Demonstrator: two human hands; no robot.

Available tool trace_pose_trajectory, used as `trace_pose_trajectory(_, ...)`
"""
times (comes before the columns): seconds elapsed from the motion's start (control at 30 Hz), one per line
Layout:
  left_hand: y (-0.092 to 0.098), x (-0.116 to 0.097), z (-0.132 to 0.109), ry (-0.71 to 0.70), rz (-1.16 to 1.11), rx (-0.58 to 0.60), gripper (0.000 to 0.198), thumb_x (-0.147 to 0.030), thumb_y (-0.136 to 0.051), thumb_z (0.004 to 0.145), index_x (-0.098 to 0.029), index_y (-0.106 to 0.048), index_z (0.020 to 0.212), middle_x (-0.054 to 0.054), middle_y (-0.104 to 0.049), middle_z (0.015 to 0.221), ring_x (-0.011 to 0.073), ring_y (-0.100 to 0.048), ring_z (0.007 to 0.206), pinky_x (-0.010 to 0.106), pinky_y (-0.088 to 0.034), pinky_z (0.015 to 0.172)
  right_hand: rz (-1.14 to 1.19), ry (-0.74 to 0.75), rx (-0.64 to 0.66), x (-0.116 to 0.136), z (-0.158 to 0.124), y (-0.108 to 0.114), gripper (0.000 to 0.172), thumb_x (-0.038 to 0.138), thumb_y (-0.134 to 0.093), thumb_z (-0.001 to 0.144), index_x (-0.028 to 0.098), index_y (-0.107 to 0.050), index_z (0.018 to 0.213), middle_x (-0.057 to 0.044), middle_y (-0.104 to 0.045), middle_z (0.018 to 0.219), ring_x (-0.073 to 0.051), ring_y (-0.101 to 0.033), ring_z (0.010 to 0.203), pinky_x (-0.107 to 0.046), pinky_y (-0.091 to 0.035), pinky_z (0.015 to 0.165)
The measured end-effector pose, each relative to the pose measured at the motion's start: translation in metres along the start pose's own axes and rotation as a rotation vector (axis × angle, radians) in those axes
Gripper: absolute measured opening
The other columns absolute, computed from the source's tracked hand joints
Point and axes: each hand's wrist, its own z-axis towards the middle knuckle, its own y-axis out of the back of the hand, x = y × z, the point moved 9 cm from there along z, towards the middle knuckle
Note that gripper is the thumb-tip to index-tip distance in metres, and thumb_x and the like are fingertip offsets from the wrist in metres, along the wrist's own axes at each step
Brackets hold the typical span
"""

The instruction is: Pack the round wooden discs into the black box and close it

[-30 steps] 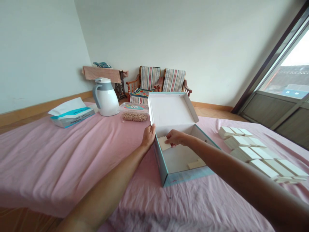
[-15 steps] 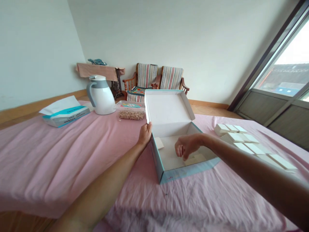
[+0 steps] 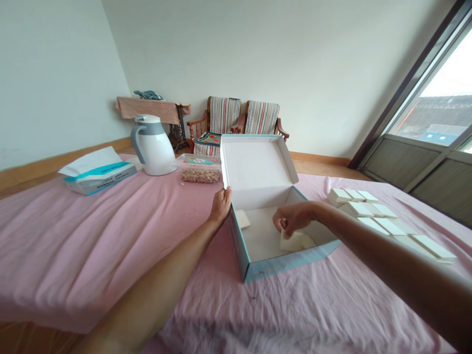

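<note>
A light-blue cardboard box (image 3: 291, 266) with a white inside stands on the cloth, its lid (image 3: 258, 161) raised at the back. My left hand (image 3: 221, 204) is closed on the box's left edge, near the lid hinge. Inside the box, my right hand (image 3: 293, 216) pinches the edge of a white card (image 3: 289, 243), which looks slightly tilted; the fingertips are partly hidden. Another pale card lies beside it at the front right. Against the left inner wall rests a separate white card (image 3: 242, 219).
Several stacks of white cards (image 3: 374, 226) stand right of the box on the pink cloth (image 3: 155, 221). To the left are a tissue pack (image 3: 101, 177), a white jug (image 3: 157, 147) and a clear tub of nuts (image 3: 200, 175). Chairs (image 3: 224, 115) stand behind.
My right hand has shifted slightly right within the box, and its fingers have closed on a card, whose edge has come up. My left hand stays on the box edge.
</note>
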Motion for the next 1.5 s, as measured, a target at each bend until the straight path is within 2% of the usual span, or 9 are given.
trace_pose_trajectory(0.13, -0.002, 0.002, 0.001, 0.003, 0.002, 0.022, 0.041, -0.046, -0.038, 0.084, -0.019, -0.040, 0.054, -0.002, -0.039, 0.052, 0.0112, -0.037, 0.054, 0.023, -0.028, 0.050, 0.195, 0.078, -0.373, 0.016, 0.018, 0.042, 0.007, 0.018, -0.061, 0.069, 0.012, -0.063, 0.073, 0.001, -0.057, 0.063, -0.008, -0.048, 0.057, -0.018, -0.035, 0.051)
trace_pose_trajectory(0.37, -0.002, 0.002, 0.001, -0.005, 0.027, 0.027, 0.041, -0.045, -0.037, 0.085, -0.018, -0.040, 0.054, -0.002, -0.039, 0.053, 0.0105, -0.037, 0.053, 0.022, -0.028, 0.049, 0.226, 0.012, -0.507, 0.026, 0.062, 0.026, 0.017, 0.012, -0.050, 0.076, 0.009, -0.064, 0.085, -0.008, -0.066, 0.075, -0.009, -0.055, 0.058, -0.018, -0.041, 0.050)
trace_pose_trajectory(0.47, -0.001, 0.000, 0.001, -0.011, 0.034, 0.027, 0.040, -0.044, -0.037, 0.085, -0.018, -0.040, 0.054, -0.002, -0.039, 0.053, 0.0104, -0.036, 0.054, 0.022, -0.027, 0.050, 0.158, -0.001, -0.497, 0.021, 0.047, 0.034, 0.020, 0.011, -0.051, 0.074, 0.010, -0.064, 0.090, -0.009, -0.068, 0.081, -0.011, -0.059, 0.064, -0.018, -0.043, 0.054)
trace_pose_trajectory(0.57, 0.000, 0.000, 0.001, -0.011, 0.046, 0.014, 0.040, -0.042, -0.039, 0.084, -0.019, -0.036, 0.052, -0.003, -0.035, 0.052, 0.0097, -0.033, 0.053, 0.023, -0.024, 0.050, 0.039, -0.045, -0.338, 0.004, 0.023, 0.035, 0.014, 0.010, -0.058, 0.065, 0.012, -0.067, 0.076, -0.004, -0.066, 0.068, -0.013, -0.059, 0.063, -0.020, -0.042, 0.055)
trace_pose_trajectory(0.67, 0.001, 0.000, 0.001, -0.007, 0.054, 0.003, 0.040, -0.042, -0.039, 0.084, -0.020, -0.033, 0.051, -0.004, -0.031, 0.051, 0.0093, -0.030, 0.053, 0.024, -0.022, 0.049, -0.068, -0.132, -0.147, -0.023, 0.002, 0.021, 0.016, 0.005, -0.067, 0.048, 0.013, -0.066, 0.061, 0.000, -0.062, 0.057, -0.013, -0.056, 0.054, -0.022, -0.040, 0.053)
trace_pose_trajectory(0.8, 0.001, -0.001, 0.001, -0.010, 0.062, 0.010, 0.040, -0.041, -0.039, 0.084, -0.020, -0.033, 0.051, -0.004, -0.030, 0.051, 0.0095, -0.030, 0.053, 0.024, -0.022, 0.049, -0.152, -0.181, -0.079, -0.046, -0.013, 0.001, 0.021, 0.002, -0.068, 0.043, 0.014, -0.065, 0.059, 0.002, -0.060, 0.059, -0.012, -0.053, 0.056, -0.022, -0.038, 0.054)
trace_pose_trajectory(1.13, 0.000, -0.005, 0.000, -0.030, 0.069, 0.022, 0.038, -0.041, -0.038, 0.084, -0.020, -0.031, 0.052, -0.004, -0.029, 0.052, 0.0098, -0.030, 0.053, 0.024, -0.022, 0.049, -0.109, -0.202, -0.098, -0.046, -0.019, -0.001, 0.019, 0.002, -0.070, 0.039, 0.016, -0.058, 0.046, 0.006, -0.052, 0.046, -0.009, -0.048, 0.046, -0.021, -0.035, 0.048)
trace_pose_trajectory(1.37, -0.001, -0.003, 0.000, -0.020, 0.063, 0.027, 0.038, -0.042, -0.038, 0.084, -0.020, -0.034, 0.053, -0.003, -0.033, 0.053, 0.0104, -0.033, 0.054, 0.023, -0.025, 0.049, 0.268, 0.013, -0.417, 0.006, -0.003, 0.048, 0.003, 0.014, -0.064, 0.066, 0.014, -0.066, 0.069, 0.004, -0.059, 0.053, -0.007, -0.050, 0.050, -0.018, -0.038, 0.050)
trace_pose_trajectory(1.5, -0.001, -0.003, 0.000, -0.028, 0.063, 0.033, 0.038, -0.041, -0.037, 0.085, -0.019, -0.039, 0.055, -0.002, -0.038, 0.054, 0.0107, -0.037, 0.054, 0.023, -0.028, 0.050, 0.435, -0.026, -0.483, 0.026, 0.027, 0.035, 0.012, 0.012, -0.056, 0.076, 0.012, -0.060, 0.064, 0.000, -0.061, 0.050, -0.006, -0.052, 0.045, -0.017, -0.041, 0.046)
